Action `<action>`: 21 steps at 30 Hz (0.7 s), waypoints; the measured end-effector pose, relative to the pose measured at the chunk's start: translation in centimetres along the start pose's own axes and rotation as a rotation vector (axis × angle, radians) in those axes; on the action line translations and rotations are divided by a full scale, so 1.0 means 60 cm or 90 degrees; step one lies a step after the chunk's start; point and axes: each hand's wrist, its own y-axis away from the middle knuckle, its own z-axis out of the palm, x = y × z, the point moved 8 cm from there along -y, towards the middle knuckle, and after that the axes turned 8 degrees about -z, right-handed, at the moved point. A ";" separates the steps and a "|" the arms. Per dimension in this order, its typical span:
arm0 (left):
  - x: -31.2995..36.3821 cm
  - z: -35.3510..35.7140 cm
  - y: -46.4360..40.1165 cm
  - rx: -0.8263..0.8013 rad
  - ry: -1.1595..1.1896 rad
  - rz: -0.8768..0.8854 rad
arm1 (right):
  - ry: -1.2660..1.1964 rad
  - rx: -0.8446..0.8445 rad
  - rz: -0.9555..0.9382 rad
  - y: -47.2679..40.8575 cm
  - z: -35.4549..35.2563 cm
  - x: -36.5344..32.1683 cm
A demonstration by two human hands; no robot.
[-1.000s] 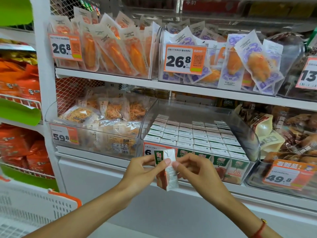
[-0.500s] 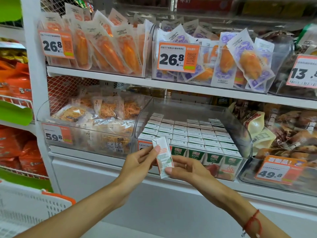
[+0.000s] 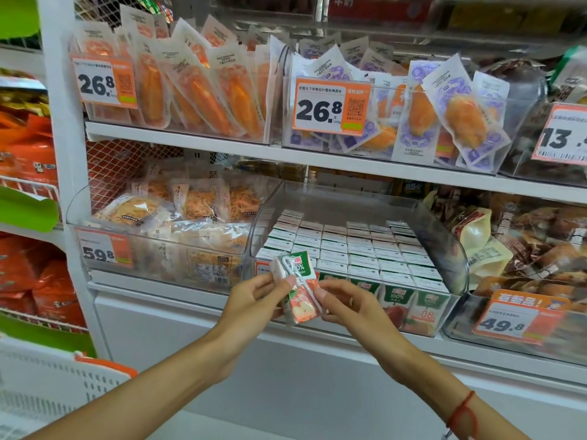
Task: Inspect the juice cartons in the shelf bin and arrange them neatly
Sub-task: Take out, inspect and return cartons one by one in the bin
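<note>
One juice carton (image 3: 298, 289) was pinched between the left hand (image 3: 254, 300) and right hand (image 3: 346, 304), just before the clear bin (image 3: 444, 249); slipping was risked by fingertip-only holds

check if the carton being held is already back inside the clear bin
No, the juice carton is pinched between the left hand and right hand in front of the clear bin.
</note>
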 end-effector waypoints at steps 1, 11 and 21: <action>0.000 0.002 0.000 -0.016 0.004 -0.004 | -0.039 -0.023 0.026 0.001 0.004 0.005; -0.014 -0.012 0.004 -0.008 -0.048 -0.023 | 0.026 -0.028 0.003 0.009 0.013 0.004; -0.017 0.000 0.003 -0.018 -0.019 -0.069 | 0.266 0.106 -0.130 0.013 0.010 -0.027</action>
